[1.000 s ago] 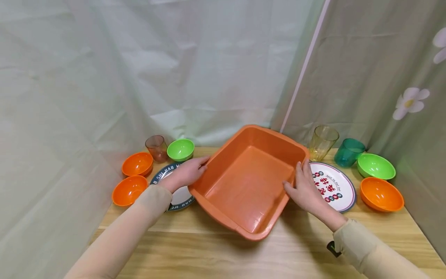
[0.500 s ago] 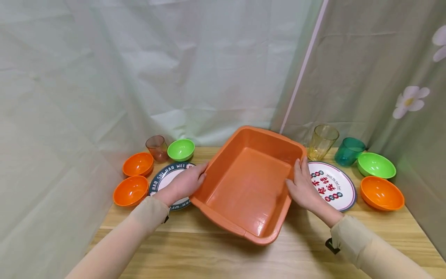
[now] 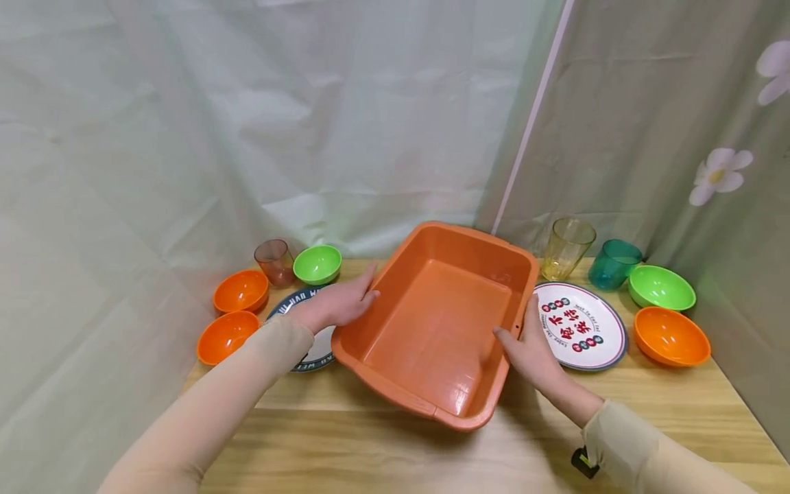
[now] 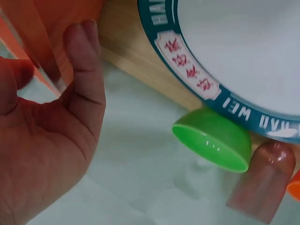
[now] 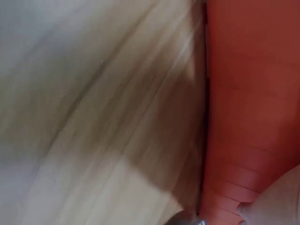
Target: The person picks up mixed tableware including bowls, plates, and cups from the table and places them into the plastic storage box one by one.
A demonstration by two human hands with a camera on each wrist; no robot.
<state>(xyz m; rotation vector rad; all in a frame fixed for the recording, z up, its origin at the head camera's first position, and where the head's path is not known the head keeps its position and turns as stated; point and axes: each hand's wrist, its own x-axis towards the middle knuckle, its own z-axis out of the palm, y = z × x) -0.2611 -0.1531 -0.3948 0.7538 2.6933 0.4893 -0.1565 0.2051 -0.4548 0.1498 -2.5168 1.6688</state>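
An orange rectangular plastic basin [image 3: 441, 312] stands at a slant in the middle of the wooden table. My left hand [image 3: 341, 302] holds its left rim; in the left wrist view the thumb and fingers lie on either side of the basin's wall. On the opposite side, my right hand [image 3: 535, 353] grips the right rim, thumb inside and fingers along the outer wall. The basin's inside holds nothing visible. A blue-rimmed plate [image 3: 317, 357] lies partly hidden under my left hand and forearm. Beside my right hand is a white plate with red characters [image 3: 583, 326].
Left of the basin stand two orange bowls [image 3: 241, 291], a green bowl [image 3: 317, 265] and a brownish cup [image 3: 275, 262]. On the right are a yellow glass [image 3: 568, 248], a teal cup [image 3: 614, 264], a green bowl [image 3: 662, 288] and an orange bowl [image 3: 671, 336]. Curtains enclose the table.
The basin has shifted slightly left, and its near corner has swung right. My left fingers have spread along the rim; my right hand has slid a little nearer, uncovering more of the right plate.
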